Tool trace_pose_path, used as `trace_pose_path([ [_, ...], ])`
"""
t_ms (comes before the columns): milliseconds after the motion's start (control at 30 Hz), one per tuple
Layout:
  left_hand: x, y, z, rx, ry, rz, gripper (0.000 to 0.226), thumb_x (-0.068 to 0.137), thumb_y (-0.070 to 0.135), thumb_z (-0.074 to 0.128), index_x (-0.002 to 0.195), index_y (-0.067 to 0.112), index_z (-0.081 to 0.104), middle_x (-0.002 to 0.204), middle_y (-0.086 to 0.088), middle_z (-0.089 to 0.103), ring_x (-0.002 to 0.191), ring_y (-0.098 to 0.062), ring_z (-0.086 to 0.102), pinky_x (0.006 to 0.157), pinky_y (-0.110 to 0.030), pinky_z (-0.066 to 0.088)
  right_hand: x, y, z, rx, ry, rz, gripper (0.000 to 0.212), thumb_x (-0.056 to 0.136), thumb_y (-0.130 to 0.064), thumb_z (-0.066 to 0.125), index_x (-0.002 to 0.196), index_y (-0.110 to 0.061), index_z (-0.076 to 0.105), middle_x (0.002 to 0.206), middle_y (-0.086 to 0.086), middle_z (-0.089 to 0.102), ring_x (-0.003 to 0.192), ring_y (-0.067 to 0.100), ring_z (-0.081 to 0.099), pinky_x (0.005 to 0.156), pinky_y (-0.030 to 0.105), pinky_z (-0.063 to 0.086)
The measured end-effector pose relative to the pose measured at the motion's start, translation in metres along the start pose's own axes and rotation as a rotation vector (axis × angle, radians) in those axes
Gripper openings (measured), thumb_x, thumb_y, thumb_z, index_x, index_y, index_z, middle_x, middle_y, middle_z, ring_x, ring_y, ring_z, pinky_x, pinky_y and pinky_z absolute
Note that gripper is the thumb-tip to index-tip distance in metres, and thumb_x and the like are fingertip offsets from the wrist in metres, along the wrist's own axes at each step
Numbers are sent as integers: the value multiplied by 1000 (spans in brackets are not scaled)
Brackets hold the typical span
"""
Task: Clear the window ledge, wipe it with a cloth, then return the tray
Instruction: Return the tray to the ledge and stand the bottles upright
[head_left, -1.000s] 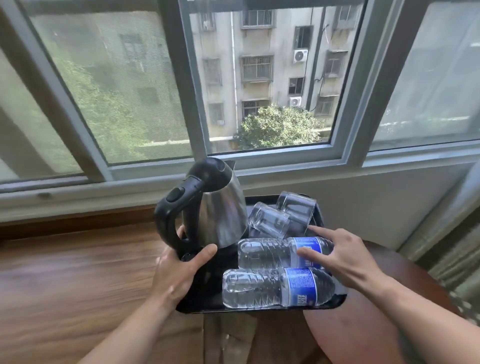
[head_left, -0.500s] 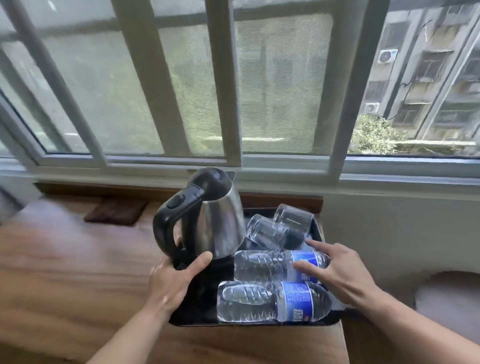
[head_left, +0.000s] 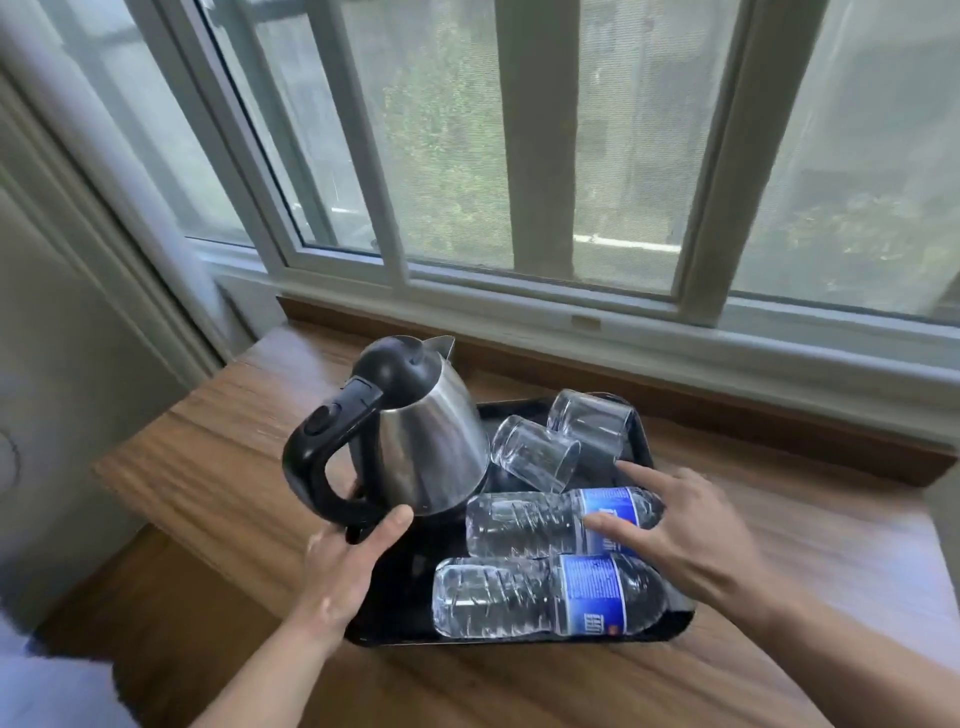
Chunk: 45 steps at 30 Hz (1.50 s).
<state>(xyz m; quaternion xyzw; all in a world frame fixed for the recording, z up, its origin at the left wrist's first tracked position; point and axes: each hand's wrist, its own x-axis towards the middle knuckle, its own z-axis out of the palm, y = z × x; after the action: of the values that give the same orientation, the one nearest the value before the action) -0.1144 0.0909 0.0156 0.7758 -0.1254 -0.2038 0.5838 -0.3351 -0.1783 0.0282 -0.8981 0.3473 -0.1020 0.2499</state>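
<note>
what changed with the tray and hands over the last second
The tray was carried leftward, off the round table onto the wooden ledge. The left hand kept its grip on the left edge, and the right hand stayed on the bottles. The kettle and glasses kept their places.

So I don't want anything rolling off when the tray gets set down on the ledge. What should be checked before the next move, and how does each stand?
1. Left hand holds the tray edge, thumb by the kettle base: ok.
2. Right hand steadies the far bottle, fingers spread: ok.
3. Near bottle lies on its side at the front edge, unheld: not ok.
4. Glasses tipped over, leaning together: not ok.
5. Kettle upright: ok, though tall for the tray.
6. Tray fully resting on the ledge: cannot tell.
</note>
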Motion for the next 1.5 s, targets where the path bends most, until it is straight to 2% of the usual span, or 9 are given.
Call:
trace_pose_path([
  [267,90,-24,-102,48,-56,75,56,49,88,74,96,58,73,110,20,75,119,-16,63,109,-50,45,44,-102,74,44,-23,52,110,53,-106,39,143,-45,50,92,-12,53,86,11,52,74,33,41],
  [700,252,-33,-271,118,-94,132,75,49,90,73,112,50,71,120,16,72,122,-14,60,110,-50,44,121,-272,184,77,8,151,112,50,-109,33,143,-48,49,89,-13,51,82,1,48,68,27,40],
  [867,304,-30,-306,103,-124,176,95,45,86,75,132,51,59,119,32,68,122,6,56,105,-34,42,162,-310,227,127,-11,177,111,50,-108,36,145,-52,43,98,-19,46,91,0,49,76,27,47],
  [967,338,-31,-319,99,-127,191,63,47,70,77,105,80,55,105,46,64,106,26,53,93,-18,40,187,-327,252,142,-2,200,111,48,-109,37,144,-53,44,99,-19,45,94,0,51,77,26,47],
  [1033,362,-31,-328,102,-136,196,62,41,74,79,97,83,54,104,49,62,104,30,51,90,-15,39,204,-338,267,155,0,215,113,45,-110,35,143,-53,45,99,-18,45,93,0,50,77,24,44],
  [1100,385,-38,-340,105,-144,196,71,37,84,79,105,75,60,111,43,65,110,23,54,92,-17,40,218,-349,279,161,-9,224,114,45,-110,35,144,-53,45,99,-18,44,92,0,50,79,24,45],
  [1200,422,-45,-354,125,-177,198,83,45,76,79,123,51,61,113,36,68,116,10,57,98,-26,42,237,-365,292,173,-17,247,112,49,-108,39,146,-52,41,98,-16,43,91,2,50,80,25,47],
  [1333,466,-43,-360,159,-192,198,73,51,61,79,120,51,57,102,45,65,109,13,53,98,-31,39,265,-383,306,182,7,281,111,51,-105,42,148,-49,40,99,-16,44,92,1,48,79,23,44],
  [1500,527,-48,-361,151,-270,229,107,43,88,76,135,37,60,116,19,73,120,-7,61,105,-39,43,293,-395,328,165,56,348,115,50,-107,36,148,-47,42,104,-16,44,102,6,48,92,28,46],
])
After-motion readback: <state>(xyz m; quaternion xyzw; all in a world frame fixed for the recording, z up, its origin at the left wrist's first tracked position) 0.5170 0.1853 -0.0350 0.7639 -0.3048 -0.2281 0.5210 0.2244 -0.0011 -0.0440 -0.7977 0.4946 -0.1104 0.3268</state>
